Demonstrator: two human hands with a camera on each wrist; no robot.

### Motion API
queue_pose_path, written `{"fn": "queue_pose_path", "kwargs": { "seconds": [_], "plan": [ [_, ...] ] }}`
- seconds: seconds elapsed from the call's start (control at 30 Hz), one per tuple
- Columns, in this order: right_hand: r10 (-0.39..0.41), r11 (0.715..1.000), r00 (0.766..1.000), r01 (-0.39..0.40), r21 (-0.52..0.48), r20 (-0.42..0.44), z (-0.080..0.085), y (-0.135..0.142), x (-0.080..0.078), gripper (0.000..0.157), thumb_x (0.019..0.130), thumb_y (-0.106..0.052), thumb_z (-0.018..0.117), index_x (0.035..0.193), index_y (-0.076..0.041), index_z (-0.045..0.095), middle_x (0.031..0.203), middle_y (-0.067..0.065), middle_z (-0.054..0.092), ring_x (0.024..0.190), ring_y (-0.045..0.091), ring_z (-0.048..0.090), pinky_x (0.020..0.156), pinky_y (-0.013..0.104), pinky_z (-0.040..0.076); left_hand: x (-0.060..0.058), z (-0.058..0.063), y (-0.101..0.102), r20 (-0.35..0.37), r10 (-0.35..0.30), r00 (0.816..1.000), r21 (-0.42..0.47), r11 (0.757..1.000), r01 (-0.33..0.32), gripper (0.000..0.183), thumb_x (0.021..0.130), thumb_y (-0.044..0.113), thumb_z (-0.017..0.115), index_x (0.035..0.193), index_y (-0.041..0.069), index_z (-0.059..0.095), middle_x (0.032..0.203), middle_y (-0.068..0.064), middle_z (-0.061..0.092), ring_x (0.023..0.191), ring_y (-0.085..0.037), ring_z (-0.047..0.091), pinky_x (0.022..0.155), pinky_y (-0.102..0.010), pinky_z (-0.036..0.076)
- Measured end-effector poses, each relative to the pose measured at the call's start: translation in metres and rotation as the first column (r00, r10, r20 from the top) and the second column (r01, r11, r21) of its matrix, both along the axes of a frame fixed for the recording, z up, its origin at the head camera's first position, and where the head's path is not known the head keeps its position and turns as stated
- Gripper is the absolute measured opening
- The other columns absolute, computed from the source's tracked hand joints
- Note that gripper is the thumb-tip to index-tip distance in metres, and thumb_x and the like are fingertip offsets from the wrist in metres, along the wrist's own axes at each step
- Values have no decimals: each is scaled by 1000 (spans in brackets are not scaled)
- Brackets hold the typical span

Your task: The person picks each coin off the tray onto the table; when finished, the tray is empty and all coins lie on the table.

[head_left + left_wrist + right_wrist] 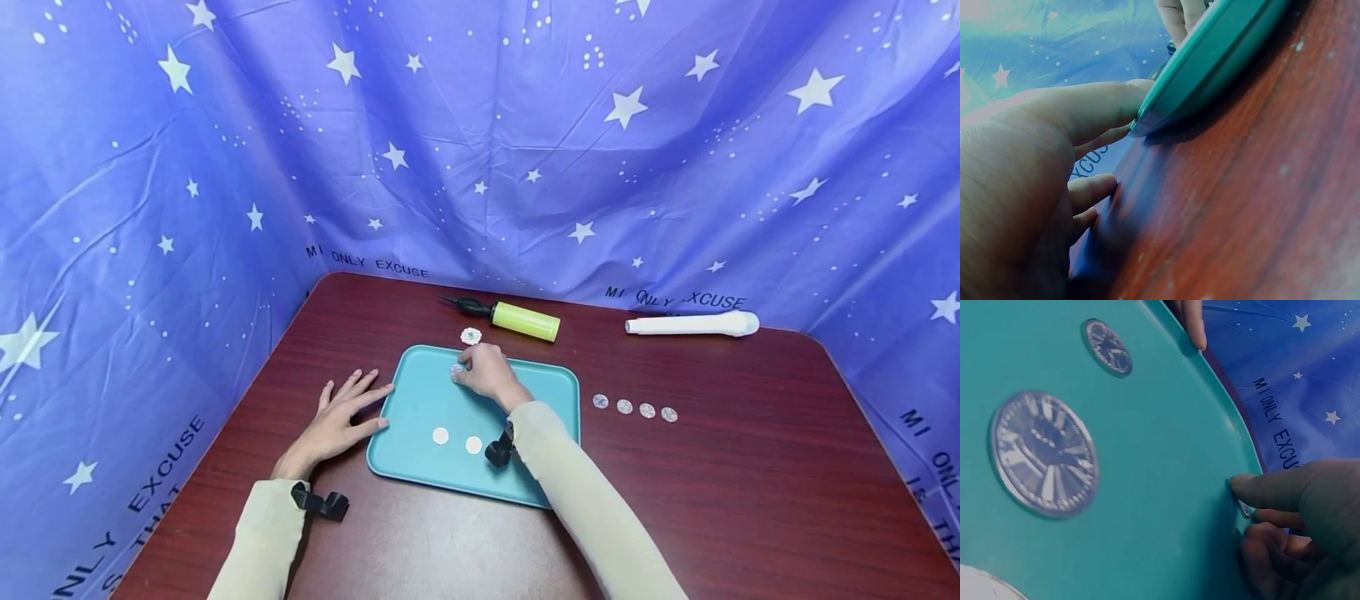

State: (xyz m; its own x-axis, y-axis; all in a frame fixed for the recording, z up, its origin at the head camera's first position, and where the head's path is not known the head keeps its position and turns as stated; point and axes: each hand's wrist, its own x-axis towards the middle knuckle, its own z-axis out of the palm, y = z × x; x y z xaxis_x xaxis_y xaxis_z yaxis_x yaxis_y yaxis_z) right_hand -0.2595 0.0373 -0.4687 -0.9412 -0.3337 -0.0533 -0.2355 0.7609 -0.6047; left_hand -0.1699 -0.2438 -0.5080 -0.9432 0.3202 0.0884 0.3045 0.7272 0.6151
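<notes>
Over the far side of a turquoise tray (412, 408), my right hand (491, 372) pinches a small silvery coin (1245, 509) between thumb and fingers. Its edge shows in the right wrist view, close to the tray's surface. Two more coins lie flat on the tray, a left one (440, 436) and a right one (473, 445); part of another round piece (985, 586) shows at the corner of the right wrist view. Spread and fairly straight, the fingers of my left hand (337, 421) touch the tray's left rim, with some fingertips on the table.
Right of the tray, several coins (625, 407) lie in a row on the dark red table (720, 500). Behind it are a white scalloped disc (471, 336), a yellow-green hand pump (525, 322) with a black nozzle and a white wand-like stick (690, 324). A starry blue curtain (480, 217) hangs behind.
</notes>
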Motion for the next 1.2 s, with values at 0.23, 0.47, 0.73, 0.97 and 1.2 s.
{"fn": "queue_pose_path", "kwargs": {
  "seconds": [0.23,0.47,0.73,0.97,1.2],
  "plan": [
    [0,1000,998,2,27,-60,-4,-3,1,22,90,-22,76,109,-11,78,95,7,73,82,16,62,76,32,54,-1,0,0,-3,0,1000,-3,1000,0,58,91,38,70,146,24,55,163,-16,34,155,-44,16,118,-70,-5],
    [-5,1000,1000,6,28,-24,-2,-4,2,14,93,-20,73,102,-10,76,98,5,73,87,16,64,81,34,55,0,1,0,2,1,1000,3,1000,-1,58,91,38,71,145,24,55,163,-16,34,155,-44,16,118,-70,-6],
    [-17,998,1000,15,69,26,1,-6,4,15,94,-22,71,103,-10,72,108,6,69,97,19,62,90,38,54,1,1,1,-8,0,1000,2,1000,0,58,91,38,71,145,23,56,162,-16,35,155,-45,17,117,-71,-5],
    [-10,999,1000,10,44,11,-1,-5,4,24,93,-22,72,111,-6,73,110,11,69,100,22,64,92,40,55,1,0,0,-7,2,1000,1,1000,-2,58,91,38,71,145,24,55,163,-16,35,155,-45,17,118,-71,-5],
    [22,999,1000,-23,-23,-22,-1,-3,4,32,93,-15,71,124,-7,71,114,13,74,110,24,69,97,40,55,0,2,0,-11,-7,1000,13,1000,7,58,91,37,71,144,22,56,162,-18,36,154,-46,17,117,-72,-5]
  ]
}}
